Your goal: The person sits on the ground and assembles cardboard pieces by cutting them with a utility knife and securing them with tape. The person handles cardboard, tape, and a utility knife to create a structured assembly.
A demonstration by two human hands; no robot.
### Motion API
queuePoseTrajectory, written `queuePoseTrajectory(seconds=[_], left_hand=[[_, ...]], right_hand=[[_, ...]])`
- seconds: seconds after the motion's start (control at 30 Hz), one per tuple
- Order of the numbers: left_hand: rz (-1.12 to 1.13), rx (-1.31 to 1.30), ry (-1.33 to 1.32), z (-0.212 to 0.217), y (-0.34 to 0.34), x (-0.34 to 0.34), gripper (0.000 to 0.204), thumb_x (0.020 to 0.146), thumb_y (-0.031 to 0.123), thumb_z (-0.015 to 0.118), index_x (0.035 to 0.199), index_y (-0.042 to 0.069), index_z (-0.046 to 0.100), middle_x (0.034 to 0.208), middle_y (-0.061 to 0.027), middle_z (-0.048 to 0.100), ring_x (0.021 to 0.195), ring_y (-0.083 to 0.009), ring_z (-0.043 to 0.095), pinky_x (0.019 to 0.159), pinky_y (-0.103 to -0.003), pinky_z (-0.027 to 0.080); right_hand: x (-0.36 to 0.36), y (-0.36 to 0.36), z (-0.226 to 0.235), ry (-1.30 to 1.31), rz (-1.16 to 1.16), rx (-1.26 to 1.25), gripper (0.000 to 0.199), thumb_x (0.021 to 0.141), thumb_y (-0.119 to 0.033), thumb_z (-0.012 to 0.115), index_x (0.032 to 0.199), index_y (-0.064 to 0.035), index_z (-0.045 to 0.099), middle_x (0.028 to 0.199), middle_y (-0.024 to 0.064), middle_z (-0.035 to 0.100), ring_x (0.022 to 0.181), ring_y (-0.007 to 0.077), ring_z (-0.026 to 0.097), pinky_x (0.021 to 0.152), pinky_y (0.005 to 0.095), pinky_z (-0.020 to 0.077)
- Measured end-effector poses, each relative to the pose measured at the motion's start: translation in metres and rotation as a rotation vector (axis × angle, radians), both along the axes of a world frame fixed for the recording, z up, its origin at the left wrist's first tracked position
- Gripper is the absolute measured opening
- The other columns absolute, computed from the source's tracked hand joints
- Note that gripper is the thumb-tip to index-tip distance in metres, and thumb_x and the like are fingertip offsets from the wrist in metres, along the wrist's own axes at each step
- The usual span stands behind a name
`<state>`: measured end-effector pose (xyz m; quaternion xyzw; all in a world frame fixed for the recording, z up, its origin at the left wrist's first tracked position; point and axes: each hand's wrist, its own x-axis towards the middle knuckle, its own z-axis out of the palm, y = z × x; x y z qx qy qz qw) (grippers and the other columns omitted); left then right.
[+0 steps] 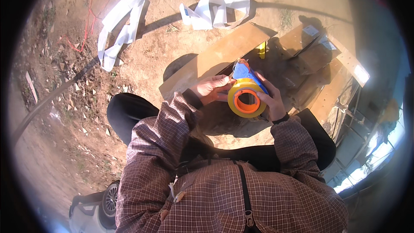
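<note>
So both hands are up in front of the chest on a tape dispenser (246,87), blue frame with a yellow roll on an orange core. Right hand (271,99) is wrapped around the roll's right side, gripping it. Left hand (211,89) is closed too, fingertips pinching at the top of the dispenser where the tape end sits. Just beyond it a long cardboard strip (215,58) lies on the dirt ground (151,60), with white paper strips (215,11) further out and a red cord (88,17) off left.
</note>
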<state>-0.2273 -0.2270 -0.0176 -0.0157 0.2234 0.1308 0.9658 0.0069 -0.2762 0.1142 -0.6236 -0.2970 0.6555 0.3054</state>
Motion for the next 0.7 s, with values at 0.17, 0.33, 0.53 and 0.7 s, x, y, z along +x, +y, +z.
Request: queuePoseTrajectory(seconds=[0.17,0.33,0.53,0.7], left_hand=[[0.099,0.269,0.046,-0.047,0.018,-0.023,0.030,0.104,0.036,0.061,0.113,0.008,0.065,0.106,-0.0008,0.066,0.108,-0.0146,0.061,0.104,-0.031,0.043],[-0.373,1.259,0.428,-0.040,0.077,-0.025,0.014,0.096,0.013,0.065,0.097,0.001,0.072,0.080,-0.0049,0.070,0.074,-0.0144,0.065,0.072,-0.032,0.051],[-0.477,1.995,0.803,-0.094,0.126,-0.026,0.015,0.086,0.013,0.064,0.093,0.018,0.077,0.092,0.0002,0.074,0.098,-0.0182,0.068,0.115,-0.046,0.034],[-0.755,1.865,1.061,-0.113,0.089,0.003,0.068,0.085,0.020,0.074,0.148,0.027,0.049,0.095,-0.0052,0.072,0.103,-0.0239,0.067,0.113,-0.046,0.037]], right_hand=[[-0.016,0.005,0.019,-0.378,0.345,0.172,0.054,0.087,-0.007,0.074,0.140,-0.0053,0.062,0.114,0.0087,0.067,0.106,0.0147,0.064,0.094,0.0296,0.0490],[-0.040,-0.006,0.031,-0.819,0.541,0.235,0.057,0.083,-0.018,0.078,0.137,-0.0272,0.066,0.091,0.0138,0.060,0.075,0.0304,0.065,0.072,0.0355,0.0564],[-0.063,-0.042,-0.008,-1.042,0.489,0.236,0.059,0.083,-0.026,0.078,0.139,-0.0332,0.063,0.087,0.0117,0.057,0.073,0.0317,0.067,0.066,0.0407,0.0582],[-0.058,-0.055,-0.064,-1.050,0.555,0.116,0.064,0.084,-0.026,0.076,0.144,-0.0384,0.056,0.095,0.0134,0.058,0.079,0.0337,0.068,0.071,0.0424,0.0587]])
